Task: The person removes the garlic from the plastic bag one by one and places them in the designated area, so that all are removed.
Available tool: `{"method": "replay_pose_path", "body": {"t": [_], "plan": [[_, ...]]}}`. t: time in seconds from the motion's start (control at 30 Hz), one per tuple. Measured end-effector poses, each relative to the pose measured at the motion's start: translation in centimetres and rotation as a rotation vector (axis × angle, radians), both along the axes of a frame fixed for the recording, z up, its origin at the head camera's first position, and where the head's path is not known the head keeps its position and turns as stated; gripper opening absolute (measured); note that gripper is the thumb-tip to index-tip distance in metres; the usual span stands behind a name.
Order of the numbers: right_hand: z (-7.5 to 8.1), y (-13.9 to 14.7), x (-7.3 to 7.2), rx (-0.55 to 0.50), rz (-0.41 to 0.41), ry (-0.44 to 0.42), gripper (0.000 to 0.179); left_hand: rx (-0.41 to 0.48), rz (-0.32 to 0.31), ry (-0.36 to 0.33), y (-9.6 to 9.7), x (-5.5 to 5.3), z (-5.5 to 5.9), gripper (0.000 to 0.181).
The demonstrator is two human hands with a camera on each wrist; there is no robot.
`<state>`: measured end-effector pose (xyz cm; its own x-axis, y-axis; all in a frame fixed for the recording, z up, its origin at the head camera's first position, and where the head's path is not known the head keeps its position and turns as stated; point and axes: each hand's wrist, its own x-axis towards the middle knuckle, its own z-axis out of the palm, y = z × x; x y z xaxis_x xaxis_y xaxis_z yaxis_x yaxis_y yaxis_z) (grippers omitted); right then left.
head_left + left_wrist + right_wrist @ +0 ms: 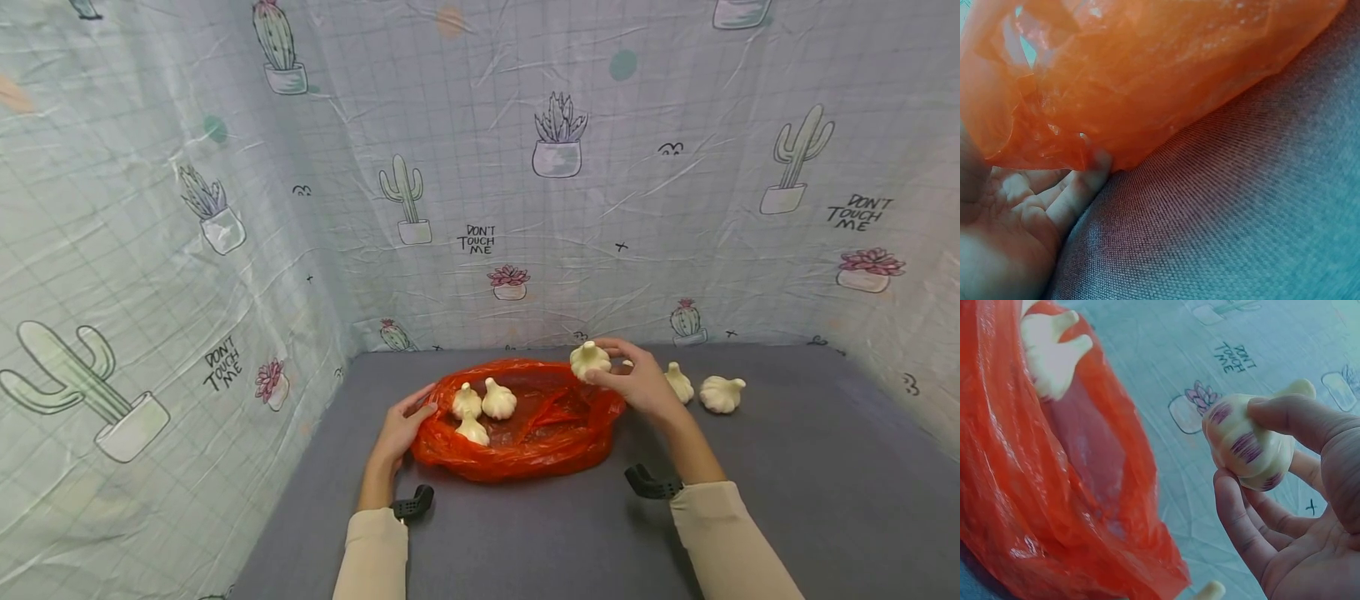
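Note:
A red plastic bag (510, 462) lies with its mouth spread wide on the grey table. Inside, toward its left end, are three garlic bulbs (498, 400). My left hand (397, 435) holds the bag's left rim, thumb over the edge and fingers outside; in the left wrist view the fingers go partly behind the orange-looking plastic (1147, 81). Above the right rim, my right hand (641, 383) pinches another garlic bulb (588, 362) between thumb and fingers. The right wrist view shows purple streaks on this held bulb (1244, 447), its stem pointing toward the hand.
Right of the right hand, a garlic bulb (722, 394) lies on the table (540, 542), with another bulb (678, 383) beside it, partly covered by the wrist. A pale tip shows behind the right hand. A cactus-print sheet (450, 125) hangs behind and at the sides.

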<state>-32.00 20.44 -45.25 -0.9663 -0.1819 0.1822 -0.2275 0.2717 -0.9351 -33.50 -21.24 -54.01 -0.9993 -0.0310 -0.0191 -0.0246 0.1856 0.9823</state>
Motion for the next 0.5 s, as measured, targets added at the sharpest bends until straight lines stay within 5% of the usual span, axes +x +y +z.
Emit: {"method": "replay_pose_path", "body": {"t": [0.5], "plan": [[0.6, 2.8, 0.7, 0.009, -0.072, -0.036, 0.067, 0.016, -0.006, 0.009, 0.1, 0.0, 0.0, 0.045]]}}
